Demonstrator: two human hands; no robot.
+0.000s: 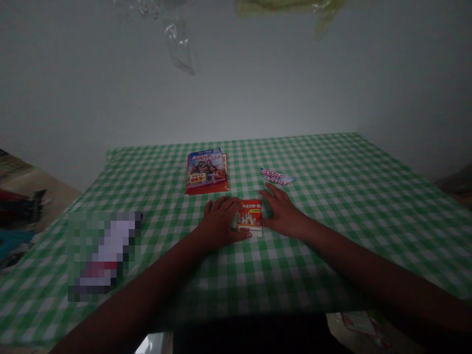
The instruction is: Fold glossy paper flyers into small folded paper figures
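A small red leaflet, printed with a white castle and yellow and white lettering, lies flat on the checked tablecloth in front of me. My left hand rests at its left side, fingers along the upper left corner and thumb at the bottom edge. On the other side, my right hand has its fingers apart, with one fingertip at the leaflet's right edge. Beyond the right hand lies a folded paper boat in blue, white and red. A stack of printed flyers sits farther back, left of centre.
The green and white checked tablecloth covers the table up to the pale wall. A pixelated, blurred object lies at the left front. Clear plastic hangs on the wall. Assorted items lie beyond the table's left edge.
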